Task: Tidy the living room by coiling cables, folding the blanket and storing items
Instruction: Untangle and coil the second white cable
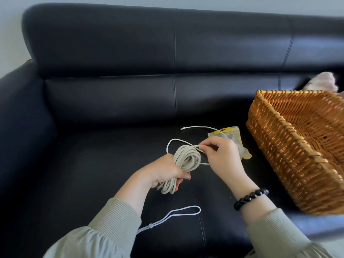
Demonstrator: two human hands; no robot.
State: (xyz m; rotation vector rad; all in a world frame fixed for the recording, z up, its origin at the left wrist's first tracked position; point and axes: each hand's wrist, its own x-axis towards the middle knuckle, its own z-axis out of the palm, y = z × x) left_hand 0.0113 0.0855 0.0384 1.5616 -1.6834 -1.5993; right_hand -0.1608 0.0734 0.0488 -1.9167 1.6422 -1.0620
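A coil of beige cable point(186, 159) is bunched in my left hand point(167, 172), which grips its lower part above the sofa seat. My right hand point(223, 155) pinches a loose strand of the same cable at the top of the coil. The cable's free end point(183, 128) trails away across the seat, its plug lying further back. A wicker basket point(275, 146) stands to the right on the seat, with nothing visible inside. A pale pink blanket point(323, 82) shows behind the basket, mostly hidden.
The black leather sofa point(111, 90) fills the view. A small clear packet with a yellow label point(230, 138) lies under my right hand, beside the basket. A white drawstring loop point(178, 215) hangs from my clothing in front of the seat.
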